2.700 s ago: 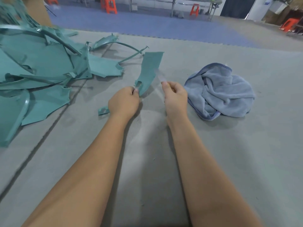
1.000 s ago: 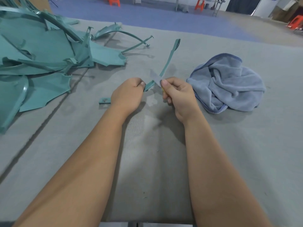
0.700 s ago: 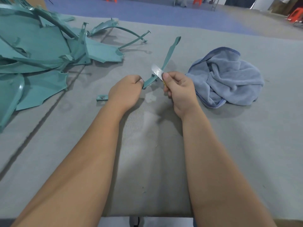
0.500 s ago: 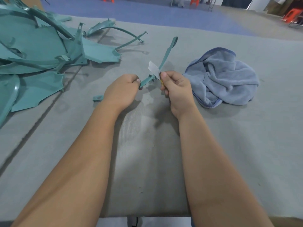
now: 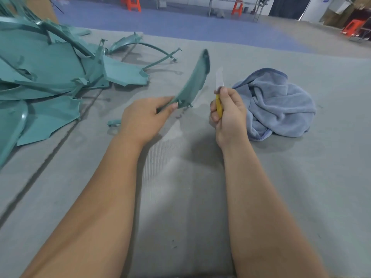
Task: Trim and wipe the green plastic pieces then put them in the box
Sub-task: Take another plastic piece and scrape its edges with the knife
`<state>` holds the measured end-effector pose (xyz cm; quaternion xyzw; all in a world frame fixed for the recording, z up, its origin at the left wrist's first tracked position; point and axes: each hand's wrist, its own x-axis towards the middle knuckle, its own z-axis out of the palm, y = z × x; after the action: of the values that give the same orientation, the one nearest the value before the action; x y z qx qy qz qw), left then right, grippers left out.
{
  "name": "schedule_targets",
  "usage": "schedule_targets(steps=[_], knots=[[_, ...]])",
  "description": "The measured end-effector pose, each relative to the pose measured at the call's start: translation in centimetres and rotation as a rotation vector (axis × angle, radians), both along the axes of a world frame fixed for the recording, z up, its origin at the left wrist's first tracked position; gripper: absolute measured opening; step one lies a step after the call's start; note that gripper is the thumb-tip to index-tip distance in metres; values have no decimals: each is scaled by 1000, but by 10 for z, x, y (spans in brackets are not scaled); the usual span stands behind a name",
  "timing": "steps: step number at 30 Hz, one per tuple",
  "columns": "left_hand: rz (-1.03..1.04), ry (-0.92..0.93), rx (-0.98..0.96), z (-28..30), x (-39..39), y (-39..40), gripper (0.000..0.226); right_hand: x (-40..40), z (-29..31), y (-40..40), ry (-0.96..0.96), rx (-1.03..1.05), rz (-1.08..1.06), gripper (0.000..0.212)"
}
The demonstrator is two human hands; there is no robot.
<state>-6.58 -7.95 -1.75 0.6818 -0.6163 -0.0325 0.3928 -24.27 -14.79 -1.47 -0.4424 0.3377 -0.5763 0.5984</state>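
The work surface (image 5: 281, 197) was a grey, finely ribbed mat with a dark seam running diagonally across its left part. On it, toward the far left corner, lay a heap of green plastic pieces (image 5: 50, 77): smooth, matte, thin-walled shells with curved faces, jagged cut edges and thin arched strips jutting toward the middle. A small green offcut (image 5: 114, 122) lay on the mat just left of the left wrist.

The left hand (image 5: 144, 119) pinched the near end of a long curved green piece (image 5: 193, 85) between thumb and curled fingers. The piece was narrow, crescent-shaped and tapered, with small tabs near the gripped end, and it rose off the mat, pointing away toward the far edge. The right hand (image 5: 228, 117) was curled round the yellow handle of a utility knife (image 5: 219, 85), whose pale flat blade stood upright above the thumb. The blade was just right of the held piece, apart from it.

A rumpled blue cloth (image 5: 281, 105), soft and terry-textured, lay just right of the right hand, touching or nearly touching it. The near half of the mat held only the two forearms, and the right side beyond the cloth was bare grey mat up to the far edge.
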Motion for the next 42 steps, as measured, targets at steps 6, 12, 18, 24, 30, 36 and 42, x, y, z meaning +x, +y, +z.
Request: schedule_targets(steps=[6,12,18,24,30,36,42], knots=[[40,-92,-87,3,1,-9,19,11,15,14,212,-123,95,22],[81,-37,-143,-2,-4,-7,32,29,24,27,441,-303,114,26],[119,-45,-183,-7,-5,-5,37,32,24,26,572,-299,36,27],[133,-56,-193,-7,-8,-1,47,24,37,15,461,-275,-167,29],[154,-88,-204,-8,-8,-2,48,18,37,12,402,-239,-212,24],[180,-119,-203,-11,-8,-4,45,16,44,20,342,-294,-129,28],[181,-133,-205,-11,-7,-5,45,16,55,16,348,-135,-165,38]])
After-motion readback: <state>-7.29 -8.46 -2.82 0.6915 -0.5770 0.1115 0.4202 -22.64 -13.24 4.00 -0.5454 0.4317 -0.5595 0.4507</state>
